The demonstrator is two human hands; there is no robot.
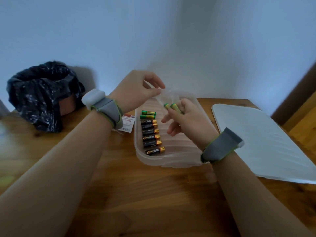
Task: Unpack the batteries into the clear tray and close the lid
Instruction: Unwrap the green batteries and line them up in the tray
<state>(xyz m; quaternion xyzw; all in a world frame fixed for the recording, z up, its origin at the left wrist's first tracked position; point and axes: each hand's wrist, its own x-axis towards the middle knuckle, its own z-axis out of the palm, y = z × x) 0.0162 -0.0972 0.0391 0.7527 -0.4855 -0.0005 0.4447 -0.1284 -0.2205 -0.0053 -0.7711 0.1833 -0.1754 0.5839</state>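
**Peeling the wrap off 2 more batteries**

The unpacking step is under way. The left hand (136, 89) pinches a scrap of clear plastic wrap (168, 95) between thumb and fingertips, lifted above the far end of the clear tray (171, 164). The right hand (186, 120) grips 2 green batteries (172, 106) between thumb and forefinger, their ends poking out toward the wrap, while its other fingers hang loosely curled over the tray. The picture is soft here, so I cannot tell whether the wrap is fully off the pair.

The tray sits on the desk (136, 194) in front of the person. A row of batteries (151, 132) already lies along its left side: 2 green ones at the far end, then what looks like 6 black ones. The rest of its ribbed floor is bare. The lid (256, 137) lies flat on the desk to the right, apart from the tray, so closing is not yet done.

Next, the wrap probably needs pulling clear and dropping, perhaps into the bin with the black bag (42, 94) at far left. Then the 2 batteries should be laid into the grooves beside the row. A printed card (127, 124) lies just left of the tray.
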